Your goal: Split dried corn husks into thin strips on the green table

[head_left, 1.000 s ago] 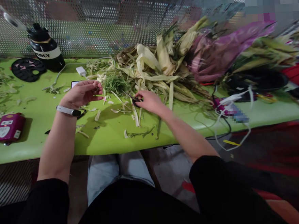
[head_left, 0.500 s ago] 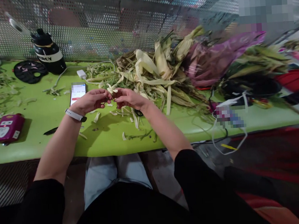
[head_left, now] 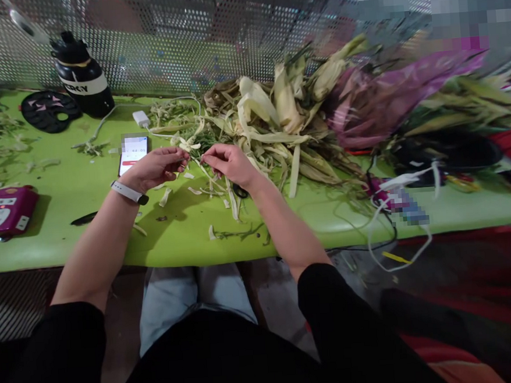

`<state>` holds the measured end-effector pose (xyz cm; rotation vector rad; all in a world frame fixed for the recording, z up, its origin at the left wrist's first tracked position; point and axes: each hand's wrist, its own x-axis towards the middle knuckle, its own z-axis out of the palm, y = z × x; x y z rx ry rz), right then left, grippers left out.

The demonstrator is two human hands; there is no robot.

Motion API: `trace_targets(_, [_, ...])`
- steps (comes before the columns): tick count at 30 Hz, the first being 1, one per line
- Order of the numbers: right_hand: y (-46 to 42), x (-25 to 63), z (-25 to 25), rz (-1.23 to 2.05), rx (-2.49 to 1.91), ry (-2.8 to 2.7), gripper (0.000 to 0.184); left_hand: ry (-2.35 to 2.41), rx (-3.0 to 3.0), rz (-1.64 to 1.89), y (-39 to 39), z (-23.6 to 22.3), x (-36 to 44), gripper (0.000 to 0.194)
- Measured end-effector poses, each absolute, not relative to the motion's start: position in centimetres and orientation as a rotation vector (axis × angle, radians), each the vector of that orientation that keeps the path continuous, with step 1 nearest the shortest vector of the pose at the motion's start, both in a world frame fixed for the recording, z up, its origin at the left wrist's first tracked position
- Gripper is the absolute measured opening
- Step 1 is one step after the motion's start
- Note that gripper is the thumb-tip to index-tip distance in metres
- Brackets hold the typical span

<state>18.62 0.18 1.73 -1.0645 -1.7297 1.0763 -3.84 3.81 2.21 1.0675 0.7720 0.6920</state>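
My left hand is closed in a pinch at the middle of the green tabletop. Facing it a short gap away, my right hand pinches thumb against forefinger. Whatever the fingertips hold is too small to make out. A pale knotted piece of corn husk shows right above my left fingertips; whether it is held I cannot tell. Thin husk strips lie below the hands, by a small black ring. Behind my right hand rises a heap of dry corn husks.
A phone lies beyond my left wrist, near a white charger. To the left are a purple power socket block, a black bottle and a black palette-shaped tray. A pink plastic bag and white cables sit at right.
My hands have drawn slightly apart, and the right fingers have closed into a tighter pinch. The pale husk piece between them now shows more plainly above the left fingertips. The view has shifted a little.
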Motion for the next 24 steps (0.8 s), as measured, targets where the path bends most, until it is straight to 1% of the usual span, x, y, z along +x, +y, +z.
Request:
trace_targets(4, [-0.3, 18.4, 2.0, 0.969, -1.112, -1.793, 0.030, 0.849, 1.093, 0.697, 3.8, 2.0, -3.5, 0.009])
trace_targets(12, [-1.5, 18.6, 3.3, 0.912, -1.074, -1.897, 0.025, 0.994, 1.199, 0.655, 2.8, 2.6, -3.0, 0.013])
trace_targets(20, [-1.1, 18.9, 2.9, 0.780, -1.151, -1.983, 0.022, 1.003, 1.209, 0.517, 2.2, 2.7, -2.1, 0.009])
trace_targets(24, [-1.2, 19.1, 3.4, 0.692, -1.159, -1.994, 0.022, 0.986, 1.219, 0.492, 2.5, 2.4, -2.3, 0.014])
